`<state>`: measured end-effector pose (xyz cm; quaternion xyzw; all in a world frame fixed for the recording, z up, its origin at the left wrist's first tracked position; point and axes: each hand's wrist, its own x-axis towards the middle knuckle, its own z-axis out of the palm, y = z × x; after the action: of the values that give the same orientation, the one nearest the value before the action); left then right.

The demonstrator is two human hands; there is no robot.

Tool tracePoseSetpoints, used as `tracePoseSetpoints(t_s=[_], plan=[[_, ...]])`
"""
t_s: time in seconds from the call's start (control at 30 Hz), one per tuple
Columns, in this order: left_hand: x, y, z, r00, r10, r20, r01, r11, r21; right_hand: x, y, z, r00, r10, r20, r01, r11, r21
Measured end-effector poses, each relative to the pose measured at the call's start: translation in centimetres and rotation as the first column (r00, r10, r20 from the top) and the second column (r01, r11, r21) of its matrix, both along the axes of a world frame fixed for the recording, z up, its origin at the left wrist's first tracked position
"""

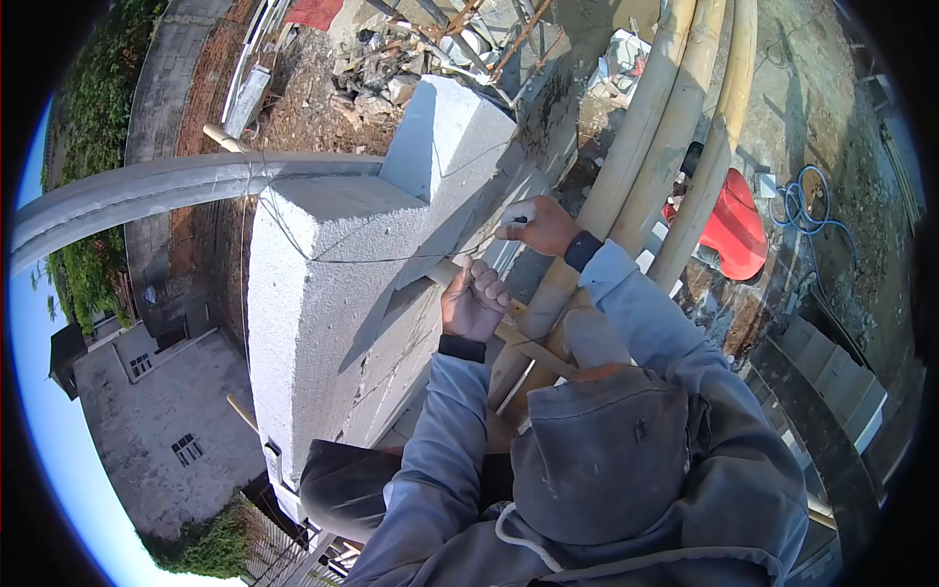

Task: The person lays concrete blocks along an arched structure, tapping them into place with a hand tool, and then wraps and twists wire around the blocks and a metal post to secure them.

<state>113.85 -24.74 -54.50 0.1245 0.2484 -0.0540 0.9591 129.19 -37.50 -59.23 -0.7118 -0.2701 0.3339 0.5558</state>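
My left hand (475,301) is closed in a fist beside the pale concrete block wall (367,293); what it grips, if anything, is hidden. A wooden stick (536,352) lines up with this fist and slants down right from it; whether the hand grips it I cannot tell. My right hand (544,225), higher and to the right, is closed in a pinch, with a small dark bit showing at its fingers. Across the block face a thin string (372,260) runs up to these fingers. The upper block (445,137) stands just beyond both hands.
A long grey metal bar (196,179) meets the blocks from the left. Thick bamboo poles (641,147) run alongside on the right. Far below are rubble (377,83), a red object (734,230), a blue hose (812,201) and a flat roof (166,421). The wall's left side drops away.
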Motion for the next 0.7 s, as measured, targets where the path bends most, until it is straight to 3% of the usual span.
tracePoseSetpoints(t_s=[0.03, 0.07, 0.13, 0.2, 0.27, 0.33, 0.43, 0.47, 0.57, 0.6, 0.7], plan=[[0.0, 0.1, 0.0, 1.000, 0.017, 0.024, -0.015, 0.998, -0.067, -0.3, -0.1, -0.1, 0.999, -0.011, -0.043, 0.012, 1.000, 0.013], [-0.2, 0.2, 0.0, 0.999, -0.014, -0.039, 0.017, 0.997, 0.081, -0.7, -0.1, -0.1, 0.996, -0.021, -0.087, 0.024, 0.999, 0.028], [0.4, 0.3, 1.3, 0.985, -0.047, -0.167, 0.106, 0.924, 0.367, -1.1, -0.3, 0.4, 0.999, -0.048, 0.021, 0.048, 0.999, 0.006], [0.5, -0.1, 2.3, 0.965, -0.002, -0.264, 0.144, 0.842, 0.520, -2.1, -0.6, -0.6, 0.966, -0.163, 0.200, 0.158, 0.987, 0.042], [1.3, -0.7, 3.8, 0.947, 0.044, -0.318, 0.187, 0.730, 0.658, -1.8, -1.3, 0.5, 0.963, -0.146, 0.225, 0.150, 0.989, 0.000], [1.9, -1.4, 5.7, 0.932, 0.103, -0.348, 0.225, 0.588, 0.777, -1.9, -1.9, 2.1, 0.951, -0.162, 0.265, 0.177, 0.984, -0.036], [2.4, -1.7, 5.4, 0.982, 0.049, -0.182, 0.175, 0.123, 0.977, -1.9, -2.1, 3.5, 0.916, -0.208, 0.342, 0.240, 0.969, -0.053], [2.2, -2.0, 5.9, 0.970, 0.003, -0.244, 0.243, -0.063, 0.968, -1.9, -2.1, 3.6, 0.915, -0.203, 0.350, 0.237, 0.970, -0.057], [1.5, -2.4, 5.3, 0.947, -0.008, -0.321, 0.281, -0.465, 0.840, -1.5, -2.2, 3.8, 0.936, -0.175, 0.306, 0.201, 0.978, -0.057], [1.2, -2.4, 5.2, 0.935, -0.002, -0.355, 0.315, -0.455, 0.833, -1.3, -2.2, 3.9, 0.946, -0.163, 0.281, 0.186, 0.981, -0.055], [0.7, -2.3, 4.1, 0.970, -0.013, -0.245, 0.204, -0.512, 0.834, -1.0, -2.4, 3.9, 0.956, -0.076, 0.284, 0.120, 0.983, -0.139]])
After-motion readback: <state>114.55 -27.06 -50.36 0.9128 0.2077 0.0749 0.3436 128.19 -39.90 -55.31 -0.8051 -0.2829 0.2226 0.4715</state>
